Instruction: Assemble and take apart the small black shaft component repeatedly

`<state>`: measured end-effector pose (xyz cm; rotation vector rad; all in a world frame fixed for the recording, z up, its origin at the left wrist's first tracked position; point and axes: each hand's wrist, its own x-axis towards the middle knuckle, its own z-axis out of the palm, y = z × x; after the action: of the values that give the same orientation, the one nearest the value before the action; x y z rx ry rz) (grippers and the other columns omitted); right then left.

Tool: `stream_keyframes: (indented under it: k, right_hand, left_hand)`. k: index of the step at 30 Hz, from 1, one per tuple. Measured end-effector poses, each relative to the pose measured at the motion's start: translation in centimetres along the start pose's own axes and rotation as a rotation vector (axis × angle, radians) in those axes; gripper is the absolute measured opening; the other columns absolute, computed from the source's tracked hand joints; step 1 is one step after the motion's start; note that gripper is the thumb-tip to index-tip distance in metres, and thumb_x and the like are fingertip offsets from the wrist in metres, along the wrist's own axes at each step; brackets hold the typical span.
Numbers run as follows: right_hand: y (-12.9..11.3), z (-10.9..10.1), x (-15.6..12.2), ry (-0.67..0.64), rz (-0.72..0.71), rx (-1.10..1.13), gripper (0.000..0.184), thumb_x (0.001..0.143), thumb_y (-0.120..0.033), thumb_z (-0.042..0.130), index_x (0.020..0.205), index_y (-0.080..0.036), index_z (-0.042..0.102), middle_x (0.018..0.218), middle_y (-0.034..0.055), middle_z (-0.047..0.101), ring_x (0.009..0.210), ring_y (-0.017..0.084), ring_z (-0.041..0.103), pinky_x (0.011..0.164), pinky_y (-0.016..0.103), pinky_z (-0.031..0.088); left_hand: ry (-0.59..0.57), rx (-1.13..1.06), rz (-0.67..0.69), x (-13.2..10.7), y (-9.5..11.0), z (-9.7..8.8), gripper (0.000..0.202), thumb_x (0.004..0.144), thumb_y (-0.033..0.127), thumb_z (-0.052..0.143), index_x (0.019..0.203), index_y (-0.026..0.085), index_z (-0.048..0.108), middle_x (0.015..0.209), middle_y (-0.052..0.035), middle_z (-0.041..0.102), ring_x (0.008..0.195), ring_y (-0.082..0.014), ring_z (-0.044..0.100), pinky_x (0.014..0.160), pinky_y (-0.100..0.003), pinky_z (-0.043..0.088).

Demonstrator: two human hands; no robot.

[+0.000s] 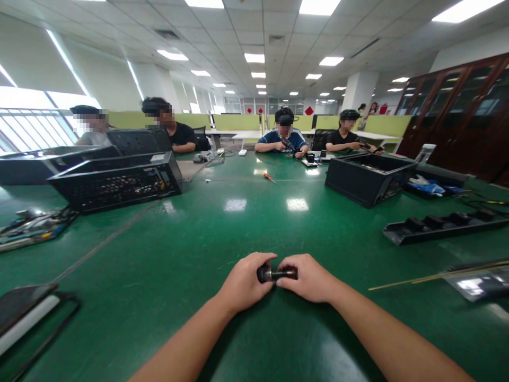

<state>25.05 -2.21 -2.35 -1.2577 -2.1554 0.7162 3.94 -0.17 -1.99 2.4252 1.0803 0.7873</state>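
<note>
Both my hands rest close together on the green table [238, 233], near its front edge. My left hand [244, 286] is closed round the dark, rounded end of a small cylindrical tool [270, 274]. My right hand [310, 278] is closed round the tool's other end, which looks dark reddish. Only a short metal-and-black middle section shows between my fingers. The tool lies level, just above the table top.
An open black computer case [119, 180] stands at the left, another [368, 180] at the right. A black plastic panel [445, 225] lies right, thin rods [437, 276] beside it. A red-handled screwdriver [269, 178] lies mid-table. Several people sit at the far side.
</note>
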Motion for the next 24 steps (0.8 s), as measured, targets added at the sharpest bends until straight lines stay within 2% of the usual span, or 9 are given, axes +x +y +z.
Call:
stream_keyframes:
  k: [5, 13, 19, 24]
  right_hand:
    - [-0.1, 0.2, 0.0, 0.002, -0.062, -0.041, 0.015, 0.088, -0.028, 0.066, 0.096, -0.019, 0.076, 0.089, 0.0043, 0.073, 0.082, 0.017, 0.064, 0.074, 0.027, 0.042]
    - [-0.8, 1.0, -0.1, 0.011, -0.108, -0.061, 0.013, 0.088, -0.029, 0.067, 0.09, -0.018, 0.075, 0.083, 0.003, 0.071, 0.076, 0.016, 0.062, 0.07, 0.027, 0.041]
    - [-1.0, 1.4, -0.2, 0.02, -0.098, -0.03, 0.019, 0.093, -0.031, 0.061, 0.101, -0.02, 0.074, 0.092, 0.0042, 0.073, 0.084, 0.018, 0.065, 0.076, 0.029, 0.043]
    - [-1.0, 1.4, -0.4, -0.02, -0.115, -0.075, 0.019, 0.095, -0.032, 0.058, 0.093, -0.02, 0.073, 0.085, 0.0037, 0.07, 0.08, 0.018, 0.063, 0.072, 0.029, 0.041]
  left_hand:
    - [0.024, -0.019, -0.001, -0.5, -0.2, 0.1, 0.022, 0.074, 0.019, 0.075, 0.094, 0.021, 0.069, 0.092, -0.0033, 0.072, 0.089, -0.021, 0.067, 0.081, -0.033, 0.051]
    - [0.011, -0.045, 0.047, -1.0, -0.3, -0.7, 0.022, 0.07, 0.017, 0.077, 0.091, 0.02, 0.069, 0.089, -0.0036, 0.071, 0.086, -0.0205, 0.066, 0.078, -0.032, 0.05]
    - [0.042, -0.08, 0.022, -1.2, -0.5, -0.8, 0.021, 0.071, 0.02, 0.077, 0.091, 0.02, 0.071, 0.089, -0.0035, 0.073, 0.084, -0.0195, 0.067, 0.076, -0.031, 0.05]
    - [0.022, -0.092, 0.024, -1.2, -0.3, -0.6, 0.019, 0.07, 0.022, 0.078, 0.087, 0.02, 0.07, 0.085, -0.0028, 0.072, 0.08, -0.0187, 0.067, 0.072, -0.029, 0.049]
